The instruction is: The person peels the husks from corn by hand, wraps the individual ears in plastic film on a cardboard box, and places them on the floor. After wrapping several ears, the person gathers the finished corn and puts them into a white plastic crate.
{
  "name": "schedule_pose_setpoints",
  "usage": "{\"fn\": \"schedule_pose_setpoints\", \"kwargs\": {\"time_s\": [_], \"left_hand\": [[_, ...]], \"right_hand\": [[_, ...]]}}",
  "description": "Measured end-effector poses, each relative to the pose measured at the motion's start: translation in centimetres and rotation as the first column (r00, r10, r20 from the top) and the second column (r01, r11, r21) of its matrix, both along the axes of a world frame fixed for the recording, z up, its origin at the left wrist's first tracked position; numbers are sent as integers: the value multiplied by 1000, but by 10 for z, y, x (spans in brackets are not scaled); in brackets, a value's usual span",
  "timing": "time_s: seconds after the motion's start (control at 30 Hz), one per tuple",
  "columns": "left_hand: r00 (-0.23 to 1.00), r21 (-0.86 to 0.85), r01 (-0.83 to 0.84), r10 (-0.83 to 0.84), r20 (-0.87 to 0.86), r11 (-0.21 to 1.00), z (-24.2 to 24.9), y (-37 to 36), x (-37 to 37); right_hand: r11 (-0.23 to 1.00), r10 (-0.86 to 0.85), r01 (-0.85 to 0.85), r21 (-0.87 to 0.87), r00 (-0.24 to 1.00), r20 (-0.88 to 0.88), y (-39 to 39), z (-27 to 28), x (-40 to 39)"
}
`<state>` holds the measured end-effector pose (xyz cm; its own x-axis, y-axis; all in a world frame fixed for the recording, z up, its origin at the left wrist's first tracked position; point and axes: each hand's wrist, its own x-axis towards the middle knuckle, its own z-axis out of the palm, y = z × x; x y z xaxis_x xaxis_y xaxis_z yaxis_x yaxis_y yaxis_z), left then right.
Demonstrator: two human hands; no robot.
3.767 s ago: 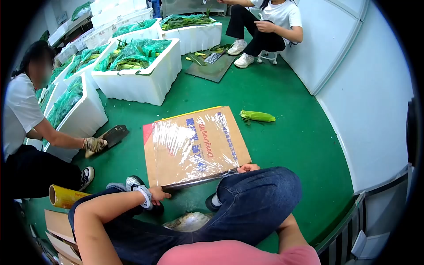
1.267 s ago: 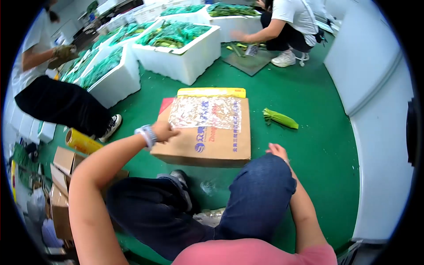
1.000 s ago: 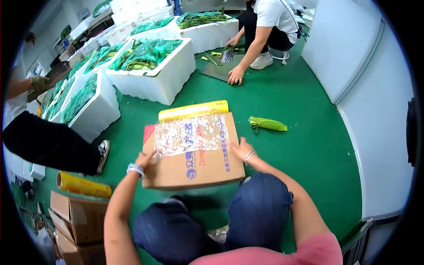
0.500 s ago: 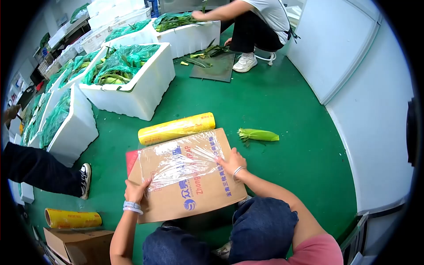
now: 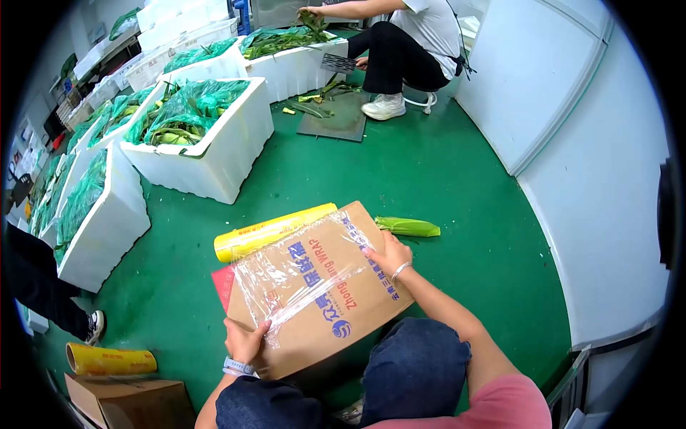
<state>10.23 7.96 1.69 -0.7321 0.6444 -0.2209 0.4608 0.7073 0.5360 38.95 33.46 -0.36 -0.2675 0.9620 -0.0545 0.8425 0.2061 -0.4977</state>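
A flat cardboard piece (image 5: pixel 321 286) with blue and red print, partly covered by clear film, is held tilted above my knees. My left hand (image 5: pixel 246 339) grips its lower left edge, thumb on top. At the right edge, my right hand (image 5: pixel 389 257) is closed on it, thumb on the printed face. Just beyond the cardboard lies a yellow film roll (image 5: pixel 275 230), partly covered by it. A green corn cob in its husk (image 5: pixel 414 227) rests on the floor past my right hand. Something red (image 5: pixel 224 286) shows at the cardboard's left corner.
White foam boxes (image 5: pixel 232 161) with green bags and leaves stand at the upper left. A person (image 5: pixel 407 57) crouches beyond a dark board (image 5: pixel 336 118). Another person's leg (image 5: pixel 43 286) is at the left. A second yellow roll (image 5: pixel 111 360) and an open carton (image 5: pixel 143 404) are lower left.
The cardboard has turned and its near left part has moved toward me, with both hands on it. The crouching person has raised leaves and a dark slatted object. The leg at left has moved further left.
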Motion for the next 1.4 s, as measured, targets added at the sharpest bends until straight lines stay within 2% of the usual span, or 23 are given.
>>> {"fn": "schedule_pose_setpoints", "kwargs": {"time_s": [0.13,0.2,0.27,0.3,0.33,0.37,0.4,0.47,0.6,0.73,0.8,0.87,0.93,0.97,1.0,1.03,1.07,1.1,1.13,1.17,1.3,1.37,1.4], "left_hand": [[993,4,93,-93,72,996,-6,-8,-20],[905,300,103,-214,368,948,-29,-12,-52],[742,66,-158,74,667,985,-17,8,-91],[781,85,-186,95,617,979,-26,19,-116],[817,109,-213,116,565,971,-41,33,-141],[865,54,-156,110,489,986,-51,49,-165],[906,-8,-104,98,411,995,-60,65,-184],[861,-131,-165,207,464,978,-73,97,-206],[848,-177,-103,179,498,979,-114,144,-226],[786,-79,-111,136,603,991,-150,165,-229],[615,104,-266,85,784,958,-189,168,-238],[600,96,-287,101,793,953,-167,165,-228],[488,172,-229,-40,872,958,-160,158,-224],[486,168,-232,-35,873,958,-160,156,-219],[497,212,-168,-104,862,963,-159,158,-213],[503,256,-101,-173,847,961,-158,159,-207],[502,258,-104,-174,847,960,-157,159,-203],[329,221,-119,-172,929,968,-156,158,-198],[147,183,-125,-164,975,975,-153,159,-193],[148,188,-107,-171,974,976,-133,159,-182],[194,116,-168,-83,977,979,-118,140,-179],[289,185,-473,-47,956,861,-75,114,-148],[287,261,-507,-124,950,821,-61,96,-132]], "right_hand": [[999,-21,20,44,999,36,-24,9,8],[999,-37,37,14,999,26,-38,13,11],[999,-21,21,26,1000,1,-45,17,14],[998,1,3,56,996,-85,-48,21,14],[998,2,3,59,997,-81,-50,16,16],[959,63,-50,280,997,-37,-52,10,17],[868,114,-110,484,993,21,-52,5,18],[861,129,-149,487,989,74,-57,17,18],[868,140,-226,442,966,217,-62,30,17],[885,180,-257,388,958,223,-60,17,18],[885,263,-310,347,948,178,-55,18,20],[883,294,-331,334,943,157,-49,20,23],[883,327,-351,311,936,130,-49,24,26],[877,286,-291,383,956,72,-47,30,27],[861,249,-227,455,969,12,-43,34,29],[896,221,-196,399,975,-16,-42,33,35],[894,223,-199,401,975,-14,-40,26,42],[965,231,-195,178,950,-212,-38,16,50],[973,185,-224,-53,897,-401,-37,9,55],[967,199,-245,-72,899,-391,-38,9,59],[943,236,-313,-114,869,-436,-41,13,68],[918,297,-386,-90,821,-487,-41,11,74],[918,298,-386,-89,820,-489,-41,7,76]]}}
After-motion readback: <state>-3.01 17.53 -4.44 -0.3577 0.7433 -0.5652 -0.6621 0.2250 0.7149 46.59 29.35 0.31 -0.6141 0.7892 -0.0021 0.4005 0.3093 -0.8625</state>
